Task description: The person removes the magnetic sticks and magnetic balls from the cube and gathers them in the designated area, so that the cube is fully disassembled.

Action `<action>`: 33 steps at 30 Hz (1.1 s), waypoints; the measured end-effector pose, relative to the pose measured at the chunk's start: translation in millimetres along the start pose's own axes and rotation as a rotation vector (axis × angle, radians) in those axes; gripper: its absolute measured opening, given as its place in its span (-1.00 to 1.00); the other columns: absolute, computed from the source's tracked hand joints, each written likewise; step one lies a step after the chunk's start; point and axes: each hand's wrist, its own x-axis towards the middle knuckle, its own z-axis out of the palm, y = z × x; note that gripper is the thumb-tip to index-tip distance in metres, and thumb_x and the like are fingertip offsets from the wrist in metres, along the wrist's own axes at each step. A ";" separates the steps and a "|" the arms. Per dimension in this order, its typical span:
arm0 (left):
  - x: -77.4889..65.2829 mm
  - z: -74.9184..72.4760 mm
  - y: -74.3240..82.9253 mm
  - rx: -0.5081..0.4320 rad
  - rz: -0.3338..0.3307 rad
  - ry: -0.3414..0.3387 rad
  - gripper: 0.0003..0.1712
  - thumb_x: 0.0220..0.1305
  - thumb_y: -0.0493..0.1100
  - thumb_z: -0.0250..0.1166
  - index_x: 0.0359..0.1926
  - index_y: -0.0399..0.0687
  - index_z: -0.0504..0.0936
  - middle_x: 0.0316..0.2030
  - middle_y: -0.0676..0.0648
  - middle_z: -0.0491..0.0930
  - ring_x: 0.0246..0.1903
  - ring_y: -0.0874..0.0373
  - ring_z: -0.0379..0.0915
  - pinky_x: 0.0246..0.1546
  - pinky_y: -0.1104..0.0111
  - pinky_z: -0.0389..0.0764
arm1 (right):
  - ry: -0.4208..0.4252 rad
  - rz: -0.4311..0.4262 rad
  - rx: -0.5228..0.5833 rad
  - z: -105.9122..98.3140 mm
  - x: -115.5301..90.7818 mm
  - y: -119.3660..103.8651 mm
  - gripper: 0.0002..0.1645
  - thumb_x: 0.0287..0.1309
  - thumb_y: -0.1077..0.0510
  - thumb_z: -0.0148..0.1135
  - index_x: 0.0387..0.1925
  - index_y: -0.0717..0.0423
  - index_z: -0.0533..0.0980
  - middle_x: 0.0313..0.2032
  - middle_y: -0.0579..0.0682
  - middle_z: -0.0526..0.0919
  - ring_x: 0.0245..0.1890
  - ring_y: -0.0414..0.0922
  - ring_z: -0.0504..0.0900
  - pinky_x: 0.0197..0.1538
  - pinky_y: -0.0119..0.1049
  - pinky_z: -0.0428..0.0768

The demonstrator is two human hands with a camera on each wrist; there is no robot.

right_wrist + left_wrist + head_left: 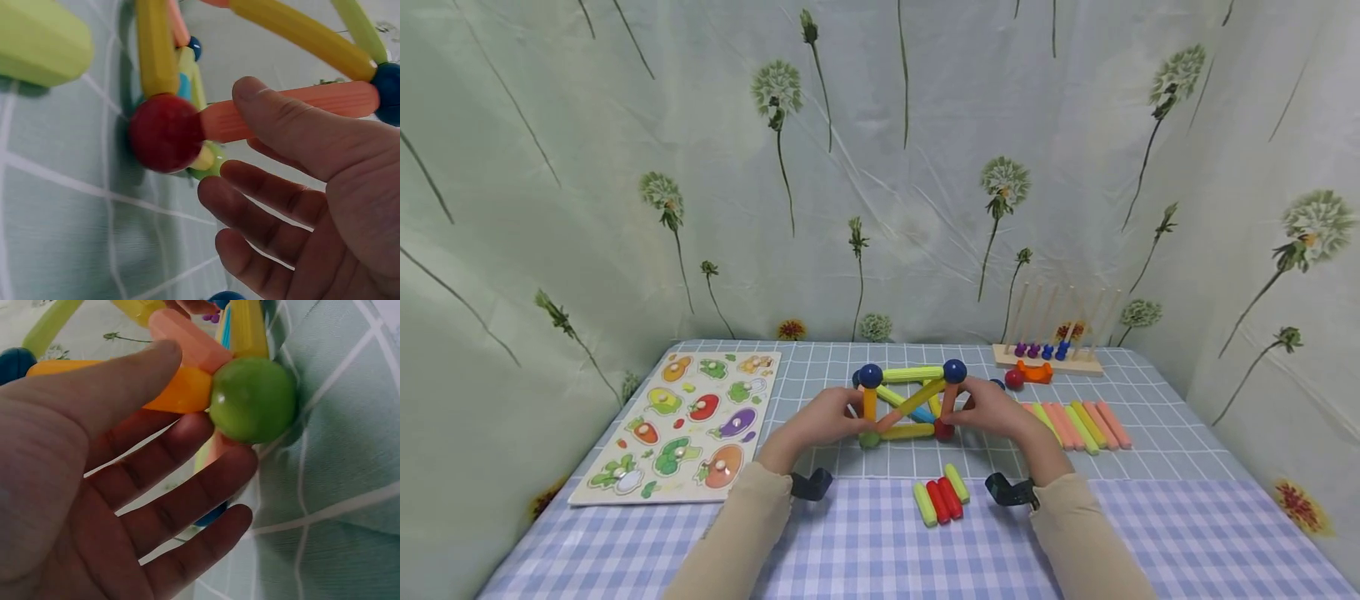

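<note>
A frame of plastic rods and balls stands on the grey-green cloth between the two hands. My left hand [826, 418] pinches its upright orange rod [178, 390] between thumb and fingers, just above a green ball [253, 400]. On the other side, my right hand [1000, 408] grips a salmon rod [300, 103] that rises from a red ball [165, 133]. Dark blue balls [871, 376] cap both uprights, joined by a lime rod [913, 374]. A yellow rod [907, 431] links the green and red balls at the bottom, and slanting rods cross the middle.
Several loose red and lime rods [950, 497] lie in front of the frame. At right are a row of salmon and lime rods [1078, 427], a red ball [1014, 380], an orange piece [1035, 372] and a wooden bead rack [1086, 365]. A vegetable puzzle board [651, 371] lies left.
</note>
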 end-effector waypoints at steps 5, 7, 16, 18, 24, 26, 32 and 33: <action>-2.7 -5.4 5.9 0.019 0.007 -0.002 -0.77 0.20 0.06 0.44 -0.23 0.09 0.68 -0.31 0.08 0.64 -0.36 0.14 0.48 -0.34 0.35 0.52 | 0.025 -0.049 -0.008 -8.6 -4.7 -7.1 -0.78 0.14 0.03 0.45 -0.23 -0.04 0.58 -0.18 -0.04 0.68 -0.33 -0.13 0.53 -0.21 -0.31 0.56; -3.7 -8.3 9.7 0.011 0.022 0.032 -0.77 0.20 0.04 0.44 -0.20 0.08 0.67 -0.30 0.07 0.64 -0.38 0.15 0.49 -0.36 0.35 0.53 | 0.048 -0.070 0.005 -11.7 -7.4 -11.0 -0.75 0.16 0.03 0.43 -0.18 -0.01 0.57 -0.21 -0.02 0.68 -0.36 -0.14 0.54 -0.24 -0.32 0.56; -9.7 -11.0 38.8 0.002 0.125 0.297 -0.58 0.21 -0.05 0.45 0.08 0.08 0.60 -0.20 0.02 0.63 -0.34 0.14 0.43 -0.33 0.39 0.57 | 0.206 -0.199 -0.030 -21.0 -18.6 -32.0 -0.58 0.23 0.19 0.33 0.11 0.00 0.48 -0.05 0.07 0.62 -0.32 -0.08 0.52 -0.27 -0.33 0.57; -10.9 -8.4 44.8 0.039 0.159 0.342 -0.55 0.21 -0.06 0.46 0.11 0.07 0.58 -0.14 0.02 0.63 -0.33 0.15 0.43 -0.30 0.40 0.58 | 0.243 -0.224 -0.104 -19.9 -20.0 -36.2 -0.61 0.21 0.19 0.33 0.08 -0.02 0.51 -0.05 0.05 0.61 -0.33 -0.09 0.51 -0.28 -0.35 0.58; -13.0 0.5 54.7 0.191 0.226 0.459 -0.64 0.23 -0.05 0.44 0.04 0.04 0.65 -0.15 0.04 0.59 -0.33 0.18 0.46 -0.30 0.37 0.62 | 0.365 -0.264 -0.361 -13.4 -21.9 -44.6 -0.64 0.11 0.17 0.35 -0.01 -0.05 0.60 -0.11 0.01 0.55 -0.40 -0.17 0.51 -0.26 -0.30 0.63; -13.3 2.6 56.1 0.206 0.231 0.482 -0.66 0.23 -0.04 0.44 0.01 0.04 0.67 -0.18 0.05 0.58 -0.32 0.20 0.47 -0.28 0.36 0.65 | 0.392 -0.275 -0.400 -11.6 -22.2 -46.4 -0.64 0.09 0.18 0.35 -0.02 -0.05 0.62 -0.11 0.01 0.56 -0.38 -0.16 0.53 -0.22 -0.27 0.67; -14.8 4.8 56.6 0.189 0.265 0.516 -0.73 0.22 -0.09 0.45 -0.07 0.02 0.69 -0.23 0.05 0.57 -0.33 0.21 0.48 -0.25 0.35 0.67 | 0.397 -0.311 -0.389 -7.8 -20.9 -47.5 -0.68 0.07 0.24 0.32 -0.08 0.01 0.64 -0.14 -0.01 0.56 -0.32 -0.16 0.55 -0.17 -0.27 0.68; -14.8 4.7 56.5 0.178 0.273 0.515 -0.74 0.22 -0.10 0.45 -0.07 0.01 0.69 -0.23 0.04 0.57 -0.33 0.20 0.48 -0.24 0.34 0.67 | 0.398 -0.318 -0.385 -7.4 -20.7 -47.7 -0.69 0.07 0.25 0.32 -0.09 0.01 0.64 -0.15 -0.02 0.56 -0.32 -0.17 0.55 -0.17 -0.27 0.68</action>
